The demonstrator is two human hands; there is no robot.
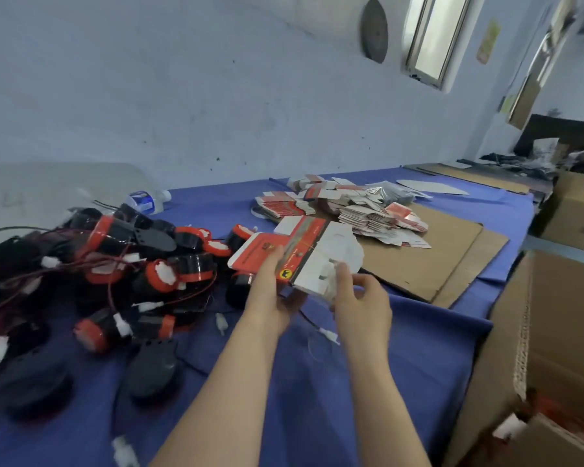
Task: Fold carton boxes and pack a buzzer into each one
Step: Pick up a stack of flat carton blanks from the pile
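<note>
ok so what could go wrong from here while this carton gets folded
1. The carton is unfolded and held only near its lower edge by the left hand and right hand; its thin white flaps could crease or tear.
2. The buzzers lie piled with red wires tangled, so pulling one may drag others along.
3. A water bottle lies on its side beside the pile; a leak could wet them.

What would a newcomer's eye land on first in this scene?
Probably the red-and-white unfolded carton held up at the centre, with the left hand gripping its printed side and the right hand pinching a white flap. Next comes the tangled heap of black-and-red buzzers on the blue cloth at the left, then the pile of flat cartons further back.
</note>
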